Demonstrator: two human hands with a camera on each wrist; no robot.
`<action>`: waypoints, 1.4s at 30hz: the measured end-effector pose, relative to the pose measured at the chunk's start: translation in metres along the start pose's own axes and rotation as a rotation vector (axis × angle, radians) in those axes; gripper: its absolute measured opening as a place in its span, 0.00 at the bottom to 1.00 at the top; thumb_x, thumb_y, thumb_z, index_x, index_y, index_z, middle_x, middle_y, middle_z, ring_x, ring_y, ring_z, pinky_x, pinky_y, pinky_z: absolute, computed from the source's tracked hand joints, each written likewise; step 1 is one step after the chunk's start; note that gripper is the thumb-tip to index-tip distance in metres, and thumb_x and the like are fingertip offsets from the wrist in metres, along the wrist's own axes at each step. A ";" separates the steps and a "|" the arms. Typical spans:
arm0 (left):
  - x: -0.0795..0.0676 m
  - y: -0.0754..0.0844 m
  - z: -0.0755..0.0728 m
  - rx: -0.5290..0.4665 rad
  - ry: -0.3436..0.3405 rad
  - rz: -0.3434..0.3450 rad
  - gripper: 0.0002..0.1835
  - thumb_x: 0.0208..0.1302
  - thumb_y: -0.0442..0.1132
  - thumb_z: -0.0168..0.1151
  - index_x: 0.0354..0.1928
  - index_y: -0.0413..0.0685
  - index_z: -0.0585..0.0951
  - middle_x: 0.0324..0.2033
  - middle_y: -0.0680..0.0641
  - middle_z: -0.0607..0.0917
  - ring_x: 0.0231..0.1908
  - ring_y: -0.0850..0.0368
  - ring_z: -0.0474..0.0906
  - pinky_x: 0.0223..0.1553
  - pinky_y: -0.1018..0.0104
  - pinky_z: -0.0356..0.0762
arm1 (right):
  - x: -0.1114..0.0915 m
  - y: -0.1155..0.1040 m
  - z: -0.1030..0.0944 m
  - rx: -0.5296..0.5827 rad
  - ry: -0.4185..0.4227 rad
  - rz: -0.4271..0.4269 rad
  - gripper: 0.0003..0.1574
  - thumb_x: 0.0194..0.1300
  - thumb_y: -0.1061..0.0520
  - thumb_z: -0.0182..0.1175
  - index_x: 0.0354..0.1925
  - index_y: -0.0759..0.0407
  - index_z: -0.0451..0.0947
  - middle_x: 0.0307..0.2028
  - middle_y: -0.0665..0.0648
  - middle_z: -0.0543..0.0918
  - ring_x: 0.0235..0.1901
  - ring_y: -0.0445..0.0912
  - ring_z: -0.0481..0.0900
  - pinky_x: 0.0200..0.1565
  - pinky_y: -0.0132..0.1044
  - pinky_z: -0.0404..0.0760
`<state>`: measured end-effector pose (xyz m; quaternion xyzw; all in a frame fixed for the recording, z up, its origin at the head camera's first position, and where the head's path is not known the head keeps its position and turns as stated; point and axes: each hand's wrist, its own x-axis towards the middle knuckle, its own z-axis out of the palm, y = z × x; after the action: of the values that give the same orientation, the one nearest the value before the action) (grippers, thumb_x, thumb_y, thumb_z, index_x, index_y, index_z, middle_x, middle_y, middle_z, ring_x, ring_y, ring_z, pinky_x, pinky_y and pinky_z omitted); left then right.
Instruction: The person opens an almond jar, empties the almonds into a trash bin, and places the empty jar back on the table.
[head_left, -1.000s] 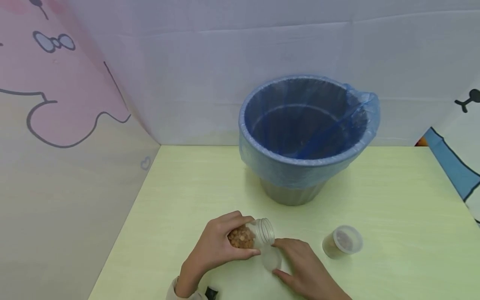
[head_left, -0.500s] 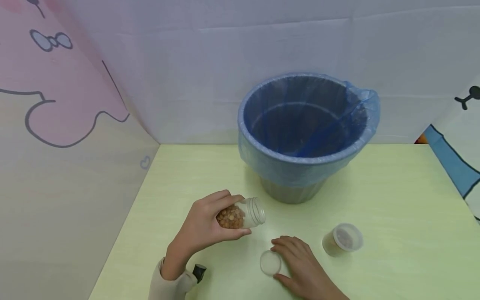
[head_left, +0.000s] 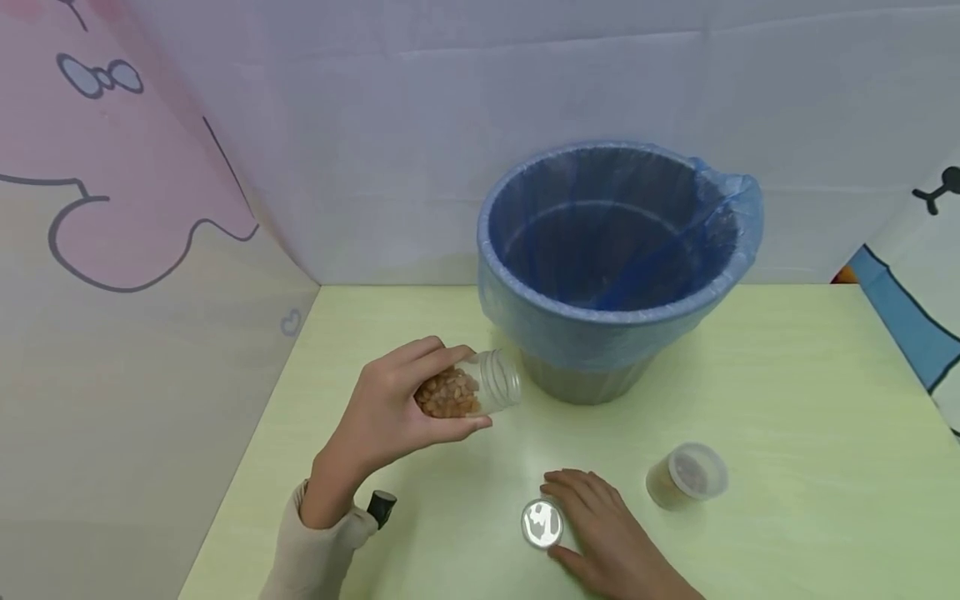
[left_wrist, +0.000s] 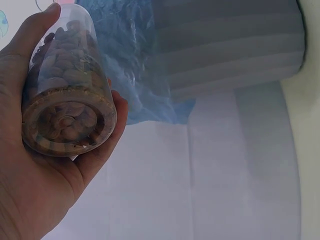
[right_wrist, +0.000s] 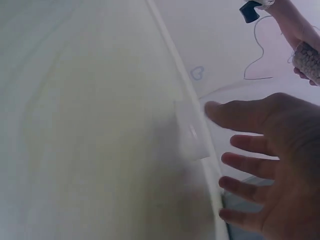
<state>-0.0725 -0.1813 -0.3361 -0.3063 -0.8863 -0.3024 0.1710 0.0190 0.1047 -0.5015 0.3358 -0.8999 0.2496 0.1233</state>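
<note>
My left hand [head_left: 390, 408] grips a clear plastic jar [head_left: 495, 382] with its thumb and fingers wrapped round the sides. The jar is lidless and tilted almost on its side, mouth pointing right toward the bin. Brown nut-like pieces [head_left: 447, 394] fill its lower part; the left wrist view shows the jar's base [left_wrist: 70, 122] and the pieces through it. Flat on the table lies a round translucent lid [head_left: 542, 523], catching a bright reflection. Beside it rests my right hand [head_left: 611, 533], fingers loosely extended, thumb tip right at the lid's edge.
A large grey bin [head_left: 577, 383] lined with a blue plastic bag [head_left: 592, 333] stands at the back. Right of my right hand is a small translucent cup [head_left: 686, 477] with something brown inside. Walls with cartoon prints enclose the pale green table [head_left: 810, 400].
My left hand has lifted the jar up and left, away from the lid and closer to the bin's front. The lid now lies flat, and the right hand's fingers have loosened from it.
</note>
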 end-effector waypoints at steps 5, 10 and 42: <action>0.010 0.000 -0.006 0.006 0.023 0.016 0.32 0.44 0.54 0.87 0.53 0.54 0.88 0.37 0.55 0.84 0.31 0.65 0.76 0.30 0.71 0.81 | 0.006 -0.006 -0.018 0.157 0.010 0.058 0.39 0.56 0.56 0.78 0.64 0.51 0.77 0.59 0.45 0.83 0.54 0.39 0.83 0.57 0.28 0.78; 0.021 0.001 -0.015 0.025 0.039 0.027 0.32 0.43 0.54 0.87 0.52 0.53 0.88 0.36 0.54 0.83 0.30 0.65 0.76 0.29 0.71 0.80 | 0.014 -0.012 -0.037 0.411 0.024 0.091 0.37 0.62 0.67 0.72 0.65 0.45 0.75 0.54 0.43 0.84 0.43 0.34 0.83 0.45 0.24 0.82; 0.087 0.007 -0.056 0.193 0.057 0.182 0.34 0.46 0.58 0.84 0.54 0.50 0.88 0.36 0.51 0.81 0.28 0.62 0.70 0.26 0.67 0.71 | 0.062 0.042 -0.234 0.319 0.248 0.101 0.28 0.64 0.80 0.59 0.61 0.69 0.79 0.51 0.52 0.87 0.41 0.36 0.85 0.42 0.20 0.82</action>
<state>-0.1272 -0.1741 -0.2482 -0.3590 -0.8744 -0.2077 0.2516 -0.0420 0.2225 -0.2949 0.2722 -0.8425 0.4343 0.1657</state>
